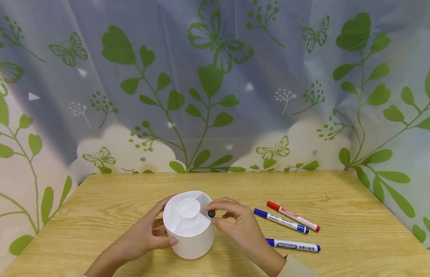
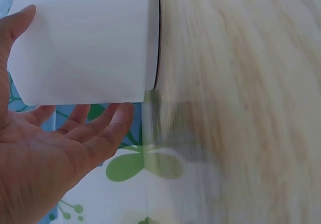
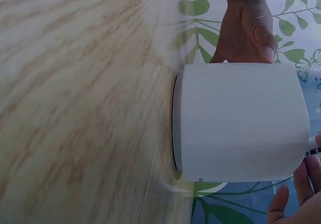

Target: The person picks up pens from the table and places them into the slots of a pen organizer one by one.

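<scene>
Got the white holder (image 1: 191, 247) by its left side with the left hand (image 1: 140, 232), thumb on the front wall and fingers curved round behind, probably just for steadiness on the table (image 1: 128, 188). Pinching a black-ended marker (image 1: 211, 213), roughly upright, between thumb and fingers of the right hand (image 1: 240, 221) at the holder's right rim, likely for finer control. Can't tell about actual rim contact. Right of the holder: red marker (image 1: 293, 216), farther blue marker (image 1: 281, 221), nearer blue marker (image 1: 294, 245), maybe parked there for easy reach.

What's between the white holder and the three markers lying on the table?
In the head view, the right hand, pinching a black-ended marker at the white holder.
</scene>
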A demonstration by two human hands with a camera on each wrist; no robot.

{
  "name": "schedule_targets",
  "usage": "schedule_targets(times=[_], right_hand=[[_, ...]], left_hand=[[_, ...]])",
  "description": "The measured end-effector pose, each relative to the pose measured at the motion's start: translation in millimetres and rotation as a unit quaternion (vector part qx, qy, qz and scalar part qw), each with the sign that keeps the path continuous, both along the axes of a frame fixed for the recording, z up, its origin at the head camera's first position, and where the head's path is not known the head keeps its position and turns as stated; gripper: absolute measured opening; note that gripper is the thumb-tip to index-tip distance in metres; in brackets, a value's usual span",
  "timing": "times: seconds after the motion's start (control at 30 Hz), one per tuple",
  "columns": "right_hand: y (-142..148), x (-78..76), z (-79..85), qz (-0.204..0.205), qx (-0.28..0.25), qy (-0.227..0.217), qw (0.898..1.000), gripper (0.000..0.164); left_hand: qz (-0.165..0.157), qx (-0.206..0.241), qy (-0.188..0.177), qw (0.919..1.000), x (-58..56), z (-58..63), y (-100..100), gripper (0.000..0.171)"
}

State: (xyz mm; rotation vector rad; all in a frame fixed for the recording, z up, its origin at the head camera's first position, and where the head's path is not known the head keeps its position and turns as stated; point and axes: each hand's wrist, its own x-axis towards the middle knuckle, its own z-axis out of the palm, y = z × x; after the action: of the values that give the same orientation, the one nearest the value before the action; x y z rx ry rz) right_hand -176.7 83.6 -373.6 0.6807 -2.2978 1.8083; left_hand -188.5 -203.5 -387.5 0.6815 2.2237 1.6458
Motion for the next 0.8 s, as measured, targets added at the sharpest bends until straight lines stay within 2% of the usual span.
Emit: schedule_targets(times=[0.27, 0.57, 0.8], right_hand=[[-1.4, -1.0, -0.9, -0.020, 0.025, -0.001, 0.999, 0.030], [-1.6, -1.0, -1.6, -0.011, 0.022, 0.002, 1.000, 0.031], [-0.8, 0.4, 1.0, -0.036, 0.042, -0.001, 0.998, 0.039]], left_hand=[[0.006, -0.004, 0.003, 1.0000, 0.9, -0.1, 1.5, 0.100], [-0.007, 0.011, 0.000, 0.9999, -1.2, -3.4, 2.5, 0.101], [-0.005, 0.009, 0.002, 0.9999, -0.9, -4.1, 5.6, 0.104]])
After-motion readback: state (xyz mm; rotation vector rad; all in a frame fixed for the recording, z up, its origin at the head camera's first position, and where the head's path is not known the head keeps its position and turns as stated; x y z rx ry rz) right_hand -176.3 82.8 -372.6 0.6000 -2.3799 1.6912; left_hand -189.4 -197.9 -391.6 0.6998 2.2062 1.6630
